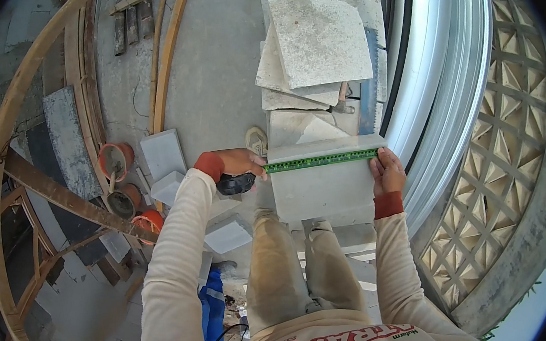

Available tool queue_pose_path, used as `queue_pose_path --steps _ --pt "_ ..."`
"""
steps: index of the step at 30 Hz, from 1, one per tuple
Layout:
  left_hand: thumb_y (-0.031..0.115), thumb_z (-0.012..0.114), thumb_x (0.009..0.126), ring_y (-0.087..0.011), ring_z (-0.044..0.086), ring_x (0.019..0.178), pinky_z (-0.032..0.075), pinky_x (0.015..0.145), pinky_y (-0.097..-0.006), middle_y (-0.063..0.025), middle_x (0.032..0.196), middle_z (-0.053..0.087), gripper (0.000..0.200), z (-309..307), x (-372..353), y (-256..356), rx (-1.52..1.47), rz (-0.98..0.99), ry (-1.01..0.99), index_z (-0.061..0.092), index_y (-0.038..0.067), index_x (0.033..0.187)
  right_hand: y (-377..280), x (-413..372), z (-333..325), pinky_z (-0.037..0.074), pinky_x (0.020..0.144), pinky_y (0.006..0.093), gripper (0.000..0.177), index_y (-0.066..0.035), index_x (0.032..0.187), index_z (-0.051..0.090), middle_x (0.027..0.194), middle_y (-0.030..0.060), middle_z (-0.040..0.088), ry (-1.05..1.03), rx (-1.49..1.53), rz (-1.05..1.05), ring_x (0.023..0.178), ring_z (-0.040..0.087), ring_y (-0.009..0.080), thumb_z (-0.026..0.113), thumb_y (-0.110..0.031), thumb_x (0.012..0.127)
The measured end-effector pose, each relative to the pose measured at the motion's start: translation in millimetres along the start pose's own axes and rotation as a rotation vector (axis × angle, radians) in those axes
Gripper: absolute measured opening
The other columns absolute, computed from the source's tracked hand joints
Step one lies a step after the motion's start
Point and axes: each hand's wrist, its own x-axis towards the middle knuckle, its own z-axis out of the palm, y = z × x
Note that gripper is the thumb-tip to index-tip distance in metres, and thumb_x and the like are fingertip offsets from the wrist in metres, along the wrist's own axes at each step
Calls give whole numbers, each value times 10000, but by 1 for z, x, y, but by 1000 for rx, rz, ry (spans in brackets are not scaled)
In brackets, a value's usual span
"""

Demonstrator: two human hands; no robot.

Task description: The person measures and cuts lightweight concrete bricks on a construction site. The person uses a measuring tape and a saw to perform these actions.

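A green measuring tape [322,160] is stretched across a pale block [321,188], near its far edge. My left hand [240,162] is closed at the block's left side, with the tape's black case [235,184] held under the fingers. At the right edge of the block, my right hand [388,170] pinches the other end of the tape. The tape lies roughly level from one hand to the other.
Rough slabs [320,39] are stacked beyond the block, with a saw [368,87] beside them. Shiny metal sheets [450,78] curve along the right. Orange buckets [116,161] and wooden beams [171,55] are at the left.
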Motion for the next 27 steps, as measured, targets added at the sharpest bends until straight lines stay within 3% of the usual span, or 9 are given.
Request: queue_pose_path --steps 5,6,8,9,12,17,21,27 --pt "299 603 974 -98 718 858 501 764 -249 -7 994 764 339 -3 -12 9 150 77 -12 708 136 1253 4 -8 4 627 729 240 261 7 1174 672 1005 65 729 32 29 6 820 701 139 754 -56 933" --pt "329 581 1002 -94 725 890 506 774 -252 -10 1088 762 342 -3 -3 0 84 11 -2 702 165 1277 5 -6 3 625 726 239 259 4 1175 676 1009 61 729 26 22 1 815 698 137 753 -55 934" --pt "320 622 998 -131 747 903 536 813 -262 -9 1230 716 353 2 7 -12 -123 48 -28 685 124 1286 3 -9 3 613 789 230 275 8 1205 676 1057 62 722 -30 1 -30 878 698 140 740 -95 957" --pt "314 650 983 -147 751 862 548 813 -259 0 1189 716 335 5 7 -14 -110 98 20 701 95 1232 4 2 -4 604 818 231 320 28 1254 655 1109 73 711 -53 -30 -22 959 694 147 722 -121 978" --pt "416 674 915 -193 659 1025 490 884 -351 -7 1086 737 297 11 18 -22 207 178 214 782 216 1105 11 41 -28 581 960 250 327 50 1306 620 1256 118 670 -178 -85 -7 1116 661 168 648 -120 1028" --pt "358 724 839 -264 683 1066 508 915 -398 -62 1149 758 357 34 36 -28 176 132 434 787 180 1141 0 52 -28 589 956 242 324 41 1286 625 1249 122 662 -181 -143 -3 1118 657 177 670 -128 1013" --pt "366 735 820 -289 683 1136 512 959 -401 -92 1211 748 440 69 18 -48 -17 205 513 766 165 1210 -18 50 -14 596 933 233 348 52 1293 606 1222 117 662 -247 -218 -40 1085 658 173 682 -128 1004" --pt "375 685 887 -242 667 1104 490 960 -343 -115 1186 740 511 163 -23 -146 -440 259 496 703 51 1282 2 -12 48 596 843 247 358 -3 1316 616 1143 96 699 -503 -440 -78 986 687 165 694 -157 1002"
